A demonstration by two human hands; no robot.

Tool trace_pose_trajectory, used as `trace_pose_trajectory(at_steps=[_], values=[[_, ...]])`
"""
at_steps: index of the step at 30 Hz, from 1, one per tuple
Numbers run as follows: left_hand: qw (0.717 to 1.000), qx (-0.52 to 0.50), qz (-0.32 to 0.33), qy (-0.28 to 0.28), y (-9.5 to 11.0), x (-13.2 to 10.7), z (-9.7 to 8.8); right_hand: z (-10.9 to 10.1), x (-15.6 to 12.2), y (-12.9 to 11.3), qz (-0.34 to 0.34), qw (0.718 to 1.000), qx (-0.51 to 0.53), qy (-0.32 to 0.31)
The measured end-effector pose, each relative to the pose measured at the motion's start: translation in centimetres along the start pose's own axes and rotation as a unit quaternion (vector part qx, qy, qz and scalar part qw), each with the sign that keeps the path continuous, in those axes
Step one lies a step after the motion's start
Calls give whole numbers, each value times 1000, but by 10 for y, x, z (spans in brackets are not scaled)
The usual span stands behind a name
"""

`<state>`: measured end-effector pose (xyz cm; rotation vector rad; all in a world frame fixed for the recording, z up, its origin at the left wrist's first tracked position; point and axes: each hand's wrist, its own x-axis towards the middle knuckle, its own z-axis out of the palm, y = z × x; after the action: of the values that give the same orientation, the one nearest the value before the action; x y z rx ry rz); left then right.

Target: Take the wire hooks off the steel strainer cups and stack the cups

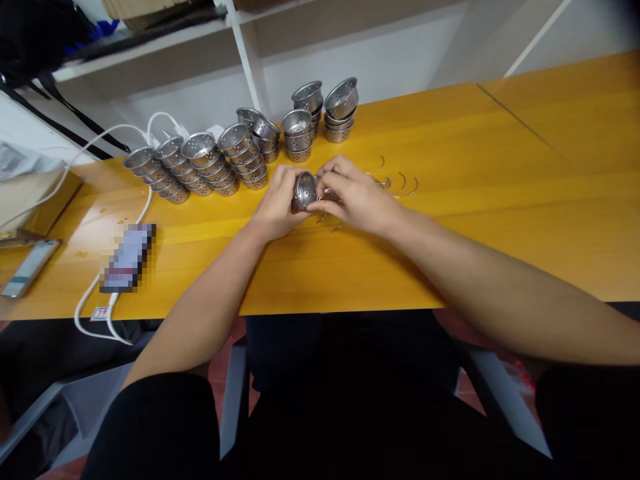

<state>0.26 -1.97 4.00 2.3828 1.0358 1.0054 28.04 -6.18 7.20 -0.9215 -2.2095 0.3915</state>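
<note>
My left hand (281, 203) is closed around a small perforated metal strainer cup (306, 189), tilted above the wooden table. At the cup's right rim, my right hand (350, 193) pinches with thumb and fingers. A thin shiny bit of wire shows at those fingertips; most of it is hidden. Several loose curved wires (400, 184) lie on the table beside and behind my right hand. Beyond my hands stand stacks of similar perforated cups, among them a leaning stack (201, 152) on the left and a short stack (299, 137) in the middle.
A phone (128, 259) with a white cable (90, 293) lies on the left of the table (500, 233). Another phone (31, 268) and a cardboard box (35, 200) are at the far left. White shelving (245, 53) rises behind the stacks.
</note>
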Motion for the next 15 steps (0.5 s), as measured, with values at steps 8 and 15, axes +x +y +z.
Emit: trace_pose_trajectory(at_steps=[8,15], values=[[994,-31,-97,39,-19,-7,-12,-52,1,50,48,995,-34,83],[991,-10,-124,45,-55,-4,-9,-77,-8,144,111,985,-61,-117]])
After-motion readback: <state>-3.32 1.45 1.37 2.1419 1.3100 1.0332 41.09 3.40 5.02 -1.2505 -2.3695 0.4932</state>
